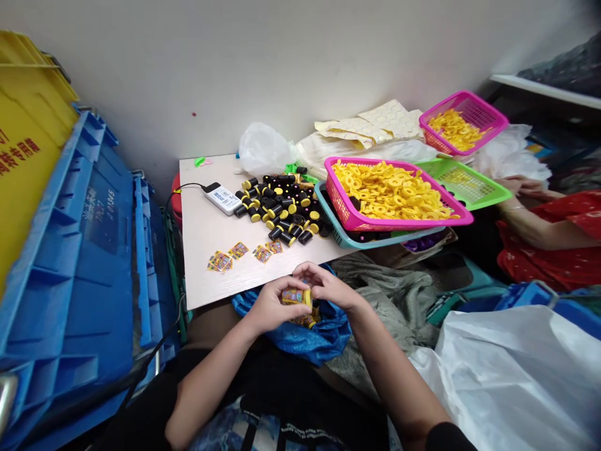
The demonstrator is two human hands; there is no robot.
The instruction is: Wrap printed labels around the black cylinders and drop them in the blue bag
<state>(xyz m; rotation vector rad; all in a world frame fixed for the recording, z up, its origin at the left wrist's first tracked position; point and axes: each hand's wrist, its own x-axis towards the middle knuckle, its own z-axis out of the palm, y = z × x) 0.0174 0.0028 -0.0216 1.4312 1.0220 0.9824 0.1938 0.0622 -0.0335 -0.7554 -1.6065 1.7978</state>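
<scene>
My left hand (272, 307) is closed round a small cylinder (293, 297) with a colourful printed label and a yellow end. From the other side, my right hand (329, 289) has its fingers curled against the cylinder's yellow end. Below both hands sits an opened blue bag (307, 344) with more labelled pieces in it, partly hidden. On the table (211, 225) just beyond lie several printed stickers (220, 260) and a heap of black cylinders with yellow ends (286, 203).
A pink basket of yellow rings (399, 219) rests on a teal tray (357, 243). Behind are a green basket (483, 197) and another pink basket (493, 122). A phone-like device (223, 199) has a cable. Blue crates (94, 250) stand left; a co-worker's arm (539, 225) is right.
</scene>
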